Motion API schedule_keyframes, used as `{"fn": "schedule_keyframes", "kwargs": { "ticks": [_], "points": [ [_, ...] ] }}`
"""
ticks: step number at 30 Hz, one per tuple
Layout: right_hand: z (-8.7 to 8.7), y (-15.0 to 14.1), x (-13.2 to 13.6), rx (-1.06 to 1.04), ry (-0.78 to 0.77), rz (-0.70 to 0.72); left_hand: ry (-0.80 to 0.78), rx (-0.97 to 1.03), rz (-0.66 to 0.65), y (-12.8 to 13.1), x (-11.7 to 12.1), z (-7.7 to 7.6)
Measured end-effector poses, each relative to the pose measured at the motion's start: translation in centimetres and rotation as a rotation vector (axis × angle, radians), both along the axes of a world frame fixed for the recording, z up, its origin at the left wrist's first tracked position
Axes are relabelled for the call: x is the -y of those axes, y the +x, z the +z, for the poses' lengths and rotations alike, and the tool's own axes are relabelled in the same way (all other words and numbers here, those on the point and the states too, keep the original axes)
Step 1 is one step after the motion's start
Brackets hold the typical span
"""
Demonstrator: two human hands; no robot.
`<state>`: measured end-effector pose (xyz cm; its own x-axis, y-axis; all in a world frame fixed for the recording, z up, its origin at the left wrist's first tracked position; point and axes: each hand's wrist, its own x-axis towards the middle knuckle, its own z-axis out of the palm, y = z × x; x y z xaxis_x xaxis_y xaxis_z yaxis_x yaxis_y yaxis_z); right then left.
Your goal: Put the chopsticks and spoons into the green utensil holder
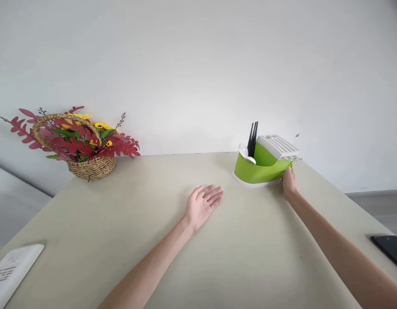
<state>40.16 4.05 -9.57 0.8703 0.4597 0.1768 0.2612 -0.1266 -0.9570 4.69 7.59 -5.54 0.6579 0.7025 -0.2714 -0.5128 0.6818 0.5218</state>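
Note:
A green and white cutlery holder (260,174) stands towards the back right of the table, close to the wall. In its left part are black chopsticks (252,139) and white spoons (246,153); a slotted white rack (278,146) tops its right part. My right hand (289,184) grips the holder's right end, its fingertips partly hidden behind it. My left hand (203,207) is open, palm turned up and fingers spread, holding nothing. It is over the middle of the table, to the left of the holder and apart from it.
A wicker basket (92,168) of red leaves and yellow flowers stands at the back left. A white device with dark slots (16,270) lies at the front left, and a black phone (389,249) near the right edge. A pale wall backs the table (147,193).

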Motion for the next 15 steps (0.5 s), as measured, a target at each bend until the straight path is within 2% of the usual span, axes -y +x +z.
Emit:
{"fn": "schedule_keyframes", "kwargs": {
  "ticks": [2, 6, 8, 12, 15],
  "points": [
    [-0.3, -1.7, -0.1, -0.067, 0.003, 0.008, 0.118, -0.089, 0.064, 0.4, 0.6, -0.2],
    [-0.2, -6.6, -0.1, -0.11, 0.04, 0.042, 0.544, -0.388, 0.3, 1.1, 2.5, -0.4],
    [0.2, -9.7, 0.2, -0.107, 0.073, 0.094, 0.707, -0.505, 0.388, 1.0, 3.2, -0.2],
    [1.3, -15.7, 1.1, -0.104, 0.132, 0.226, 0.823, -0.628, 0.536, 0.1, 3.0, 0.8],
    [2.2, -19.0, 2.1, -0.174, 0.139, 0.319, 0.755, -0.548, 0.552, -0.7, 2.4, 1.6]
  ]
}}
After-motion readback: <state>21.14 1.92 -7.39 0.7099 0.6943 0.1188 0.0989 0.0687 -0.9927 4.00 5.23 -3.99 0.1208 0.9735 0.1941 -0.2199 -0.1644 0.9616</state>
